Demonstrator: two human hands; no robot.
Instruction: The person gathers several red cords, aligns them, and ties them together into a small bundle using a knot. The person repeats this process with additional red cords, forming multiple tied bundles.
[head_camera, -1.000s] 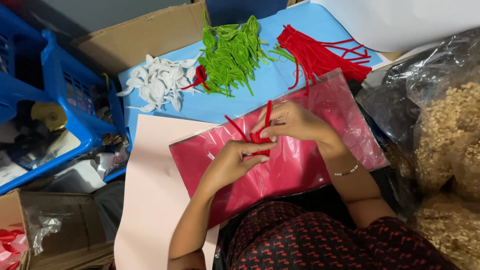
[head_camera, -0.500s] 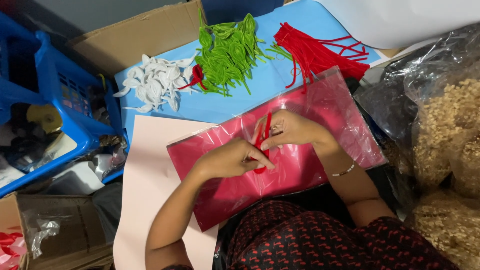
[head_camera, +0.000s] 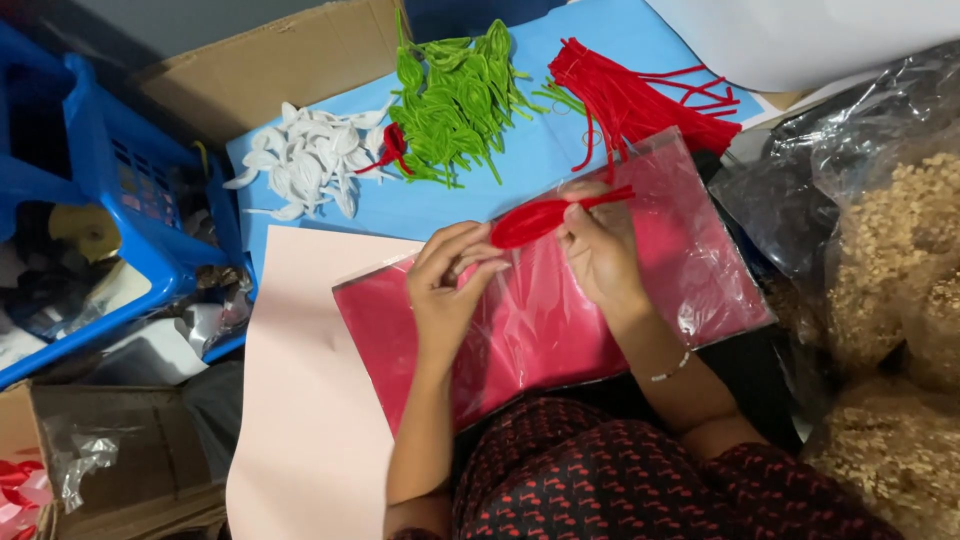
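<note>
Both hands hold one red fuzzy wire bent into a narrow leaf-shaped loop (head_camera: 540, 217). My left hand (head_camera: 448, 285) pinches the loop's left tip. My right hand (head_camera: 600, 250) grips the twisted stem end at the right. Under the hands a clear plastic bag of red sheets (head_camera: 560, 320) lies across my lap. Beyond it, on a blue sheet (head_camera: 440, 200), lie a bundle of straight red fuzzy wires (head_camera: 640, 100), a heap of green loops (head_camera: 455, 95), a heap of white loops (head_camera: 305, 160) and one red loop (head_camera: 393, 145).
A pale pink sheet (head_camera: 300, 400) lies left of the bag. A blue plastic basket (head_camera: 110, 230) holds odds and ends at the left. Cardboard boxes (head_camera: 270, 60) stand behind and at the lower left. Clear bags of tan shavings (head_camera: 890, 280) fill the right side.
The red wire went from an open bent piece to a closed leaf-shaped loop held sideways. Both hands have moved up over the bag.
</note>
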